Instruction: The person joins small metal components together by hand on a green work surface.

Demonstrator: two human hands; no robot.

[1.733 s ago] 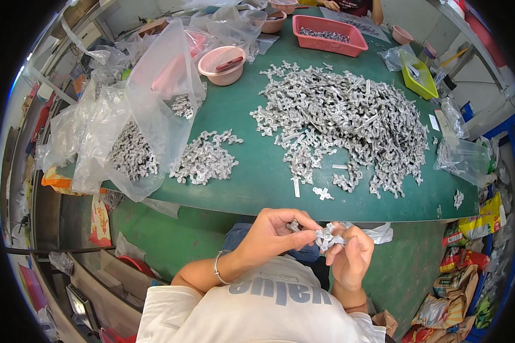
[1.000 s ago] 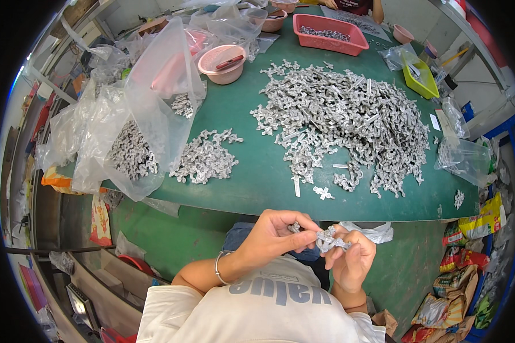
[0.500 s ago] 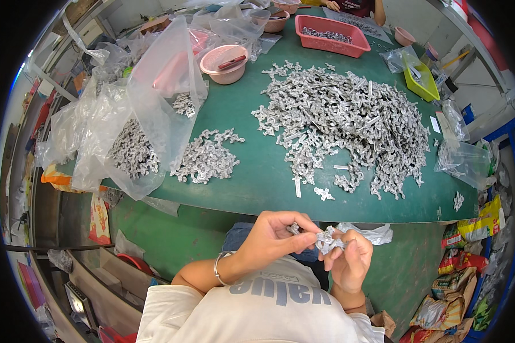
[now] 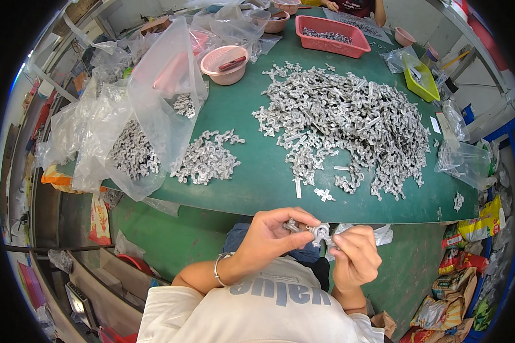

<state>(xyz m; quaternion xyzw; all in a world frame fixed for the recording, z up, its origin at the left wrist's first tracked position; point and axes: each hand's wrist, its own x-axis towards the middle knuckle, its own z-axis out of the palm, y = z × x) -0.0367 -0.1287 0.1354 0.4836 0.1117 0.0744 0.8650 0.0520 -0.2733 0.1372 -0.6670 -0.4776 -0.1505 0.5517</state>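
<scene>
Just off the table's near edge, my left hand (image 4: pixel 269 233) pinches small silver-grey metal castings between thumb and fingers. One curved metal casting (image 4: pixel 321 232) sits between both hands, and another bit of metal shows behind the left thumb. My right hand (image 4: pixel 356 258) grips the right end of that casting with thumb and bent fingers. On the green table (image 4: pixel 234 194) lies a large heap of similar castings (image 4: pixel 349 114), with a smaller pile (image 4: pixel 208 157) to its left. A single cross-shaped casting (image 4: pixel 324 195) rests near the front edge.
Clear plastic bags (image 4: pixel 106 134), one with castings inside, cover the table's left. A pink bowl (image 4: pixel 224 64) holds a red-handled tool. Farther back are a red tray (image 4: pixel 332 37) of metal parts and another person's hand (image 4: pixel 333 6). A yellow-green basket (image 4: pixel 420 80) stands right.
My right hand has turned, its fingers now curling over the casting's end. The casting has rotated between my hands. My left hand has barely moved.
</scene>
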